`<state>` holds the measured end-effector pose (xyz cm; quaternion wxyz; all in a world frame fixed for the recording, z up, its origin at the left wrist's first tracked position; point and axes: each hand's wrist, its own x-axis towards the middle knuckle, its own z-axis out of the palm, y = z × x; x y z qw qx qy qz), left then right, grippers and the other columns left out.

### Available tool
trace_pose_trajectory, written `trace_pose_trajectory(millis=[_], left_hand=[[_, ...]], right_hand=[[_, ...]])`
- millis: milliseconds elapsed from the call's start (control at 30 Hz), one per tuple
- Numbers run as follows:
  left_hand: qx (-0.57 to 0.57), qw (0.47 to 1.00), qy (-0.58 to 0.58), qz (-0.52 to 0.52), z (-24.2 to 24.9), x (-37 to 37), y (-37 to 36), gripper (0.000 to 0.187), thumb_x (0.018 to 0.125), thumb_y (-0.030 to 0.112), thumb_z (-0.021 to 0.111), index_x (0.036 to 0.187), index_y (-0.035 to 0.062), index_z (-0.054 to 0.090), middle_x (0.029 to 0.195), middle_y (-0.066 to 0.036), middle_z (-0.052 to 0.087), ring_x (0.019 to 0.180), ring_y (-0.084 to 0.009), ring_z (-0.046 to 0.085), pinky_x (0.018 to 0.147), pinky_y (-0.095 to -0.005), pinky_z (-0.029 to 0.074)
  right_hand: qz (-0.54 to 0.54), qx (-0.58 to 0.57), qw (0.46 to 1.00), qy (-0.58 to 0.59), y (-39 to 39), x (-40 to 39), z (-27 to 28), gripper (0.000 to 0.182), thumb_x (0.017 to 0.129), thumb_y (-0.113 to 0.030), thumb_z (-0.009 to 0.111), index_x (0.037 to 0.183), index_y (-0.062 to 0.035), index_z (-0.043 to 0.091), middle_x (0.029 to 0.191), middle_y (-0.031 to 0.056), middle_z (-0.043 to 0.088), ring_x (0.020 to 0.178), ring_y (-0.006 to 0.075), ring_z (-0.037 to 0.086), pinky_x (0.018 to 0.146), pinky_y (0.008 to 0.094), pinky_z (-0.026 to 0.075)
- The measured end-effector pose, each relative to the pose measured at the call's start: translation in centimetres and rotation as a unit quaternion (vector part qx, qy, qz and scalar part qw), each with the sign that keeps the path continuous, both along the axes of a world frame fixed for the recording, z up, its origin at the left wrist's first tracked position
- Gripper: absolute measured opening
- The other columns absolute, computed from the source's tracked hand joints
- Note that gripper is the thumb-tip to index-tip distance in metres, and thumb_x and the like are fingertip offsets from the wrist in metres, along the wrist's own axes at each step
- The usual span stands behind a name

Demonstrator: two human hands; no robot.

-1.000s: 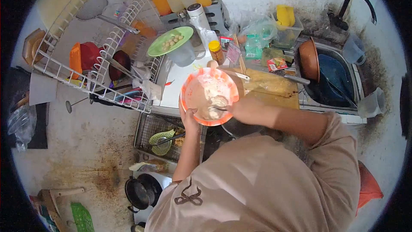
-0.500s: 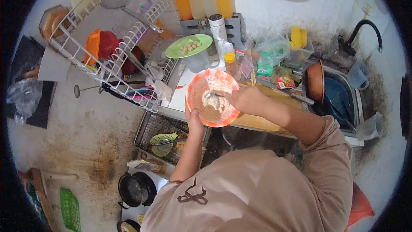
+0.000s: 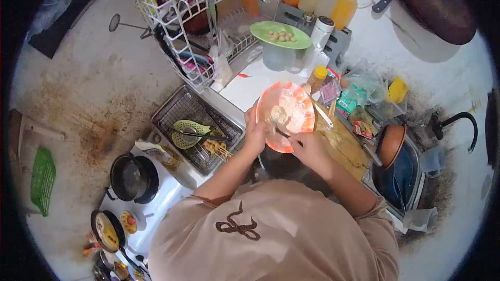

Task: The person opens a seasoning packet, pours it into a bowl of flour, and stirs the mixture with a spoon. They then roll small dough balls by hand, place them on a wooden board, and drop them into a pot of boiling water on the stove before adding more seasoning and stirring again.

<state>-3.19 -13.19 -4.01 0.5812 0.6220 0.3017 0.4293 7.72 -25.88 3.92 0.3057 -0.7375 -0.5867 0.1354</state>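
Observation:
An orange-and-white bowl is held tilted over the counter's front edge, with a pale, thick mixture inside. My left hand grips the bowl's left rim. In my right hand is the dark handle of a spoon, whose far end sits in the mixture. Behind the bowl, a green plate of small round balls rests on a clear container. A yellow-capped jar stands just beyond the bowl's right rim.
A wire dish rack stands at the upper left. Below it a metal tray holds a green strainer and skewers. Pans sit at lower left. At right are a cutting board, packets and a sink with a brown pan.
The view has turned and shifted, bringing more of the stove into sight. The bowl is now more tilted, and my right hand has come round to its lower right side with the spoon.

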Motion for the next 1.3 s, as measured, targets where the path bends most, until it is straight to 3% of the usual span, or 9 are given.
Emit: trace_pose_trajectory(millis=[233,467,600,633,833,933,1033,1067,1300], left_hand=[[-0.011,1.000,0.019,-0.003,0.4,0.1,-0.3,0.064,0.065,0.009,0.039,0.128,0.0015,0.028,0.119,-0.013,0.033,0.112,-0.0230,0.034,0.095,-0.0322,0.029],[-0.141,0.978,-0.149,-0.024,-2.9,0.6,2.0,0.062,0.065,0.005,0.040,0.126,0.0028,0.035,0.114,-0.015,0.036,0.111,-0.0252,0.035,0.092,-0.0316,0.033],[-0.185,0.972,-0.146,-0.018,-2.2,-0.1,1.3,0.061,0.065,0.004,0.041,0.126,0.0008,0.034,0.120,-0.015,0.035,0.113,-0.0238,0.035,0.092,-0.0300,0.033],[-0.192,0.969,-0.152,-0.026,-2.2,0.0,1.0,0.062,0.065,0.004,0.041,0.126,0.0011,0.034,0.121,-0.015,0.034,0.113,-0.0239,0.035,0.092,-0.0302,0.032],[-0.193,0.969,-0.149,-0.035,-1.5,0.3,0.2,0.064,0.065,0.005,0.043,0.128,0.0021,0.031,0.123,-0.016,0.031,0.116,-0.0259,0.032,0.095,-0.0320,0.029],[-0.143,0.982,-0.123,-0.010,-1.8,0.2,-0.2,0.063,0.065,0.005,0.041,0.126,0.0004,0.031,0.121,-0.016,0.034,0.113,-0.0264,0.036,0.096,-0.0325,0.030],[-0.235,0.946,-0.221,0.021,-0.5,-0.6,-0.1,0.062,0.063,0.005,0.039,0.125,-0.0013,0.031,0.119,-0.016,0.039,0.111,-0.0268,0.040,0.096,-0.0331,0.031],[-0.149,0.962,-0.228,0.000,0.9,-1.4,0.2,0.063,0.062,0.005,0.038,0.123,-0.0027,0.032,0.118,-0.016,0.042,0.111,-0.0271,0.042,0.095,-0.0337,0.033],[-0.206,0.951,-0.226,0.044,3.4,-2.7,-0.4,0.069,0.059,0.006,0.038,0.127,0.0013,0.027,0.127,-0.016,0.035,0.116,-0.0287,0.037,0.099,-0.0367,0.027]], right_hand=[[-0.039,-0.094,0.940,-0.327,0.1,1.8,0.0,0.018,0.080,-0.015,0.043,0.072,-0.0024,0.054,0.056,0.0160,0.055,0.051,0.0290,0.057,0.044,0.0409,0.044],[0.069,-0.041,0.946,-0.313,-0.3,-1.7,0.1,0.017,0.080,-0.015,0.044,0.074,-0.0027,0.055,0.054,0.0116,0.055,0.046,0.0272,0.056,0.043,0.0389,0.044],[0.125,-0.265,0.901,-0.319,-1.3,0.5,3.8,0.018,0.078,-0.010,0.043,0.083,-0.0008,0.058,0.075,0.0176,0.060,0.068,0.0320,0.061,0.059,0.0424,0.048],[0.051,-0.311,0.891,-0.326,-0.9,1.8,2.5,0.018,0.078,-0.011,0.043,0.082,-0.0046,0.059,0.076,0.0160,0.061,0.074,0.0317,0.061,0.062,0.0416,0.048],[-0.007,-0.196,0.915,-0.352,1.2,2.4,3.1,0.020,0.079,-0.012,0.043,0.082,0.0007,0.058,0.072,0.0169,0.060,0.068,0.0304,0.061,0.058,0.0392,0.048],[0.026,-0.189,0.921,-0.340,2.4,0.7,0.9,0.021,0.079,-0.012,0.042,0.082,0.0019,0.057,0.068,0.0166,0.059,0.062,0.0297,0.061,0.052,0.0400,0.047],[0.154,-0.159,0.911,-0.347,1.2,-1.3,2.2,0.019,0.079,-0.012,0.042,0.082,0.0001,0.057,0.066,0.0155,0.059,0.058,0.0290,0.060,0.049,0.0408,0.046],[0.156,-0.163,0.914,-0.337,0.6,-1.2,2.7,0.019,0.079,-0.012,0.042,0.082,0.0002,0.057,0.065,0.0153,0.059,0.058,0.0288,0.060,0.049,0.0409,0.047],[0.127,-0.127,0.913,-0.367,-1.1,1.4,5.4,0.016,0.074,-0.009,0.048,0.087,-0.0022,0.054,0.063,0.0106,0.057,0.056,0.0245,0.059,0.045,0.0363,0.045]])
